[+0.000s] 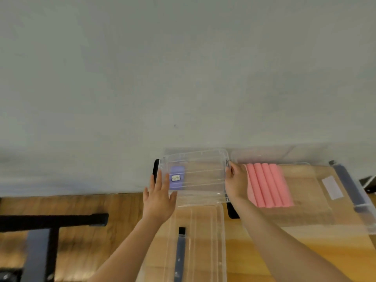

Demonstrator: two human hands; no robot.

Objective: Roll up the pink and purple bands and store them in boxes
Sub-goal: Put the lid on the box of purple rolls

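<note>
A clear plastic lid (200, 176) lies over a clear box by the wall, and a purple rolled band (176, 178) shows through it at the left. My left hand (159, 197) lies flat with straight fingers on the lid's left edge. My right hand (236, 181) grips the lid's right edge with curled fingers. Several pink rolled bands (268, 185) lie side by side in an open clear box (362, 202) to the right.
Another clear lid (203, 241) with a dark latch lies on the wooden table nearer to me. A grey wall fills the upper view. A black metal frame (50, 220) stands on the wooden floor at the left.
</note>
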